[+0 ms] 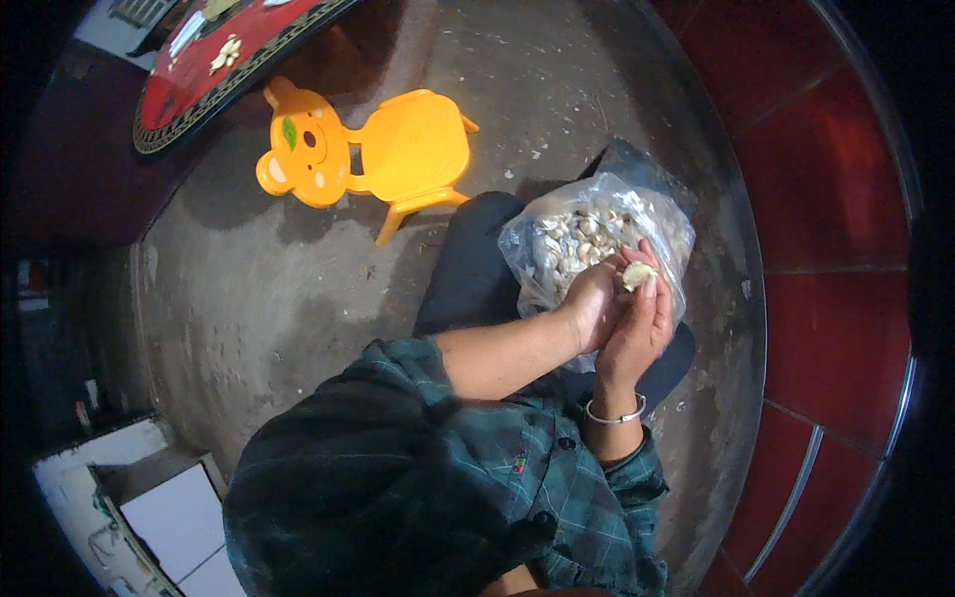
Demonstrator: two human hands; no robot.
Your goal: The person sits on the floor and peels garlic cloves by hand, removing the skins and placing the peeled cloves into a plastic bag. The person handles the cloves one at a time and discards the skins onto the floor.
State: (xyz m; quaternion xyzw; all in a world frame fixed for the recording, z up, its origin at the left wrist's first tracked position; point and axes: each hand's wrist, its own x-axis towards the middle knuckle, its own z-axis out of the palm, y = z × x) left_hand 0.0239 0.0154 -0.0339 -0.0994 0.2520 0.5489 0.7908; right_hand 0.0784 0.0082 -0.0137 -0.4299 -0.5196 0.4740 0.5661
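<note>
A pale garlic clove (636,277) sits at the fingertips of my right hand (634,328), whose wrist carries a light-coloured bangle (616,419). My left hand (595,304) is pressed close against the right one, just beside the clove. Its fingers are mostly hidden, so its grip does not show. Under both hands, a clear plastic bag (515,242) lies open across my lap. Inside it are many unpeeled garlic cloves and bulbs (582,239) with whitish skins.
A yellow child's chair (421,142) with a bear-face back stands ahead to the left. Beyond it, a red-topped table (168,93) with a patterned border holds a small pile of pale cloves (226,54). Red panels (828,328) rise on the right. Small scraps dot the concrete floor (246,321).
</note>
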